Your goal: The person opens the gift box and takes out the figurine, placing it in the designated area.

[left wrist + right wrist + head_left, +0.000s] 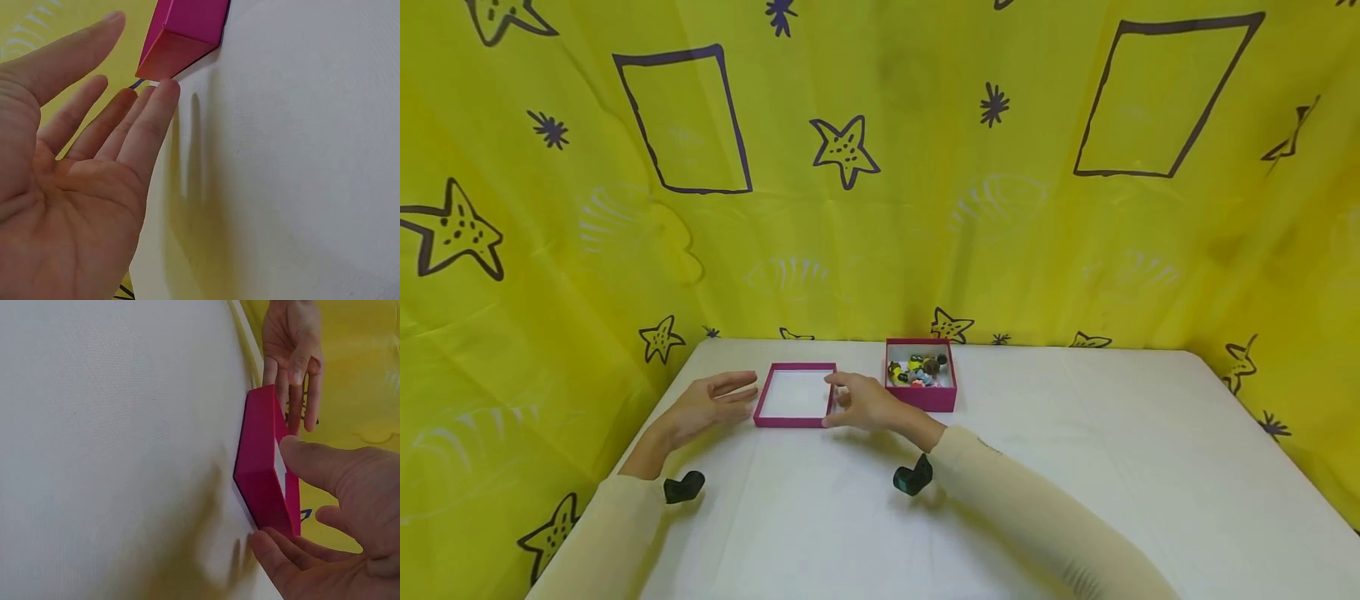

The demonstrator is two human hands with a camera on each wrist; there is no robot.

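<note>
A shallow magenta box lid (792, 422) lies on the table, its white inside facing up. On its left side is my left hand (713, 404), its fingers extended toward the lid; in the left wrist view the palm (81, 206) shows with nothing in it. My right hand (865, 402) is at the lid's right wall, thumb and fingers spread apart around that end. In the right wrist view the thumb (306, 459) overlaps the lid's rim (275, 437), and the fingertips are right by its corner.
Right of the lid stands a matching magenta box (929, 402) holding several small toy figures (917, 371). Both rest on a white-covered table (1075, 467). A yellow patterned curtain (910, 250) surrounds it at the back and sides.
</note>
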